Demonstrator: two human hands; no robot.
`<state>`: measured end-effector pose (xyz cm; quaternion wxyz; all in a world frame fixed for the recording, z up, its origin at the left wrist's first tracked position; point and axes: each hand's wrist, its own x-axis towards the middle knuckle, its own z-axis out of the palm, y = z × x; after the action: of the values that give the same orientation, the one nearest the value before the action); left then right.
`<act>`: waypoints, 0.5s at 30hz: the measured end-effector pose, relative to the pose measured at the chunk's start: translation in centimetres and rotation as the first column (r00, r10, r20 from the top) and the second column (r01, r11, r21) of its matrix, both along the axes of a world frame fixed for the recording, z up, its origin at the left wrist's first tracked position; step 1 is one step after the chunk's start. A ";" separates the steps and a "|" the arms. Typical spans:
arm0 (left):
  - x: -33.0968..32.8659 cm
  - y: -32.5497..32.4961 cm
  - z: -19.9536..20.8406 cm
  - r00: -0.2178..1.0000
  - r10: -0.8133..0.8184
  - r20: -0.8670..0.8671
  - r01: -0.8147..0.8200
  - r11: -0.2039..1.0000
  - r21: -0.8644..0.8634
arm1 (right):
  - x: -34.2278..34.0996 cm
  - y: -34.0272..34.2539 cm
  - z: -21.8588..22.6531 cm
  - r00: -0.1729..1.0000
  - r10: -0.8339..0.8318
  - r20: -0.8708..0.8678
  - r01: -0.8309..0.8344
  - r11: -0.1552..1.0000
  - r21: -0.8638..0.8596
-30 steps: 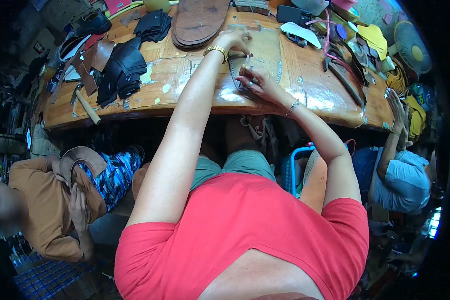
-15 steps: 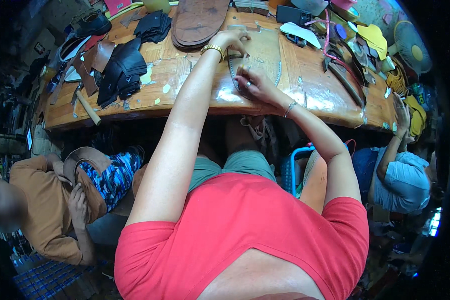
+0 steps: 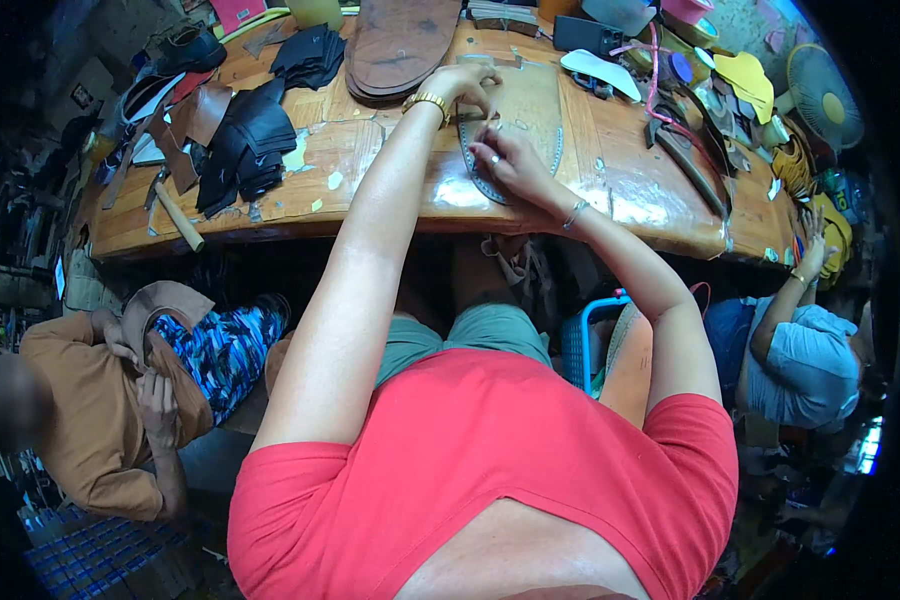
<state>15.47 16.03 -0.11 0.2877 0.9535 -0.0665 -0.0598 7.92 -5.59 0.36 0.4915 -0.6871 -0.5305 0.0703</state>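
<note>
A tan, sole-shaped piece [image 3: 532, 100] lies on the wooden table in front of me, its rounded near edge lined with a dotted row. My left hand [image 3: 465, 84], with a gold-coloured band on its wrist, rests over the left side of this piece, fingers apart and pointing down at it. My right hand [image 3: 515, 165] is just nearer, above the rounded end. Its fingers are curled together in a pinch, and whatever is between them is too small to make out. Behind my left hand lie large brown leather soles [image 3: 395, 45], stacked.
Black cut pieces [image 3: 245, 150] are piled on the left, near a wooden-handled hammer [image 3: 178, 215]. A dark curved tool [image 3: 692, 170] lies at right, below a pink cord [image 3: 654, 75]. People sit on both sides, one holding a brown curved piece [image 3: 165, 300]. A blue basket [image 3: 577, 345] stands by my right leg.
My right hand has risen slightly away from me, uncovering more of the piece's near edge. My left hand has barely moved. The person at right has shifted their hands.
</note>
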 end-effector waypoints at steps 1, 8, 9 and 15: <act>-0.3 -0.3 0.4 1.000 0.013 0.006 -0.013 0.999 0.033 | -0.2 0.1 -0.1 0.961 0.030 0.275 -0.050 0.997 0.066; -1.2 -1.2 1.9 0.999 0.026 -0.042 -0.022 0.996 0.091 | 0.9 0.6 -0.5 0.983 -0.047 -0.176 0.036 0.997 -0.063; -1.2 -1.2 2.0 0.999 0.015 -0.046 -0.009 0.992 0.127 | 0.9 0.8 -0.6 0.982 -0.048 -0.182 0.039 0.998 -0.055; -1.0 -0.5 1.2 0.999 0.014 -0.050 -0.010 0.996 0.091 | 0.9 0.8 -0.2 0.999 -0.014 0.042 0.015 1.000 -0.022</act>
<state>14.49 15.49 1.11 0.2459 0.9642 -0.0506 -0.0850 8.85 -4.75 0.21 0.4731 -0.6977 -0.5348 0.0583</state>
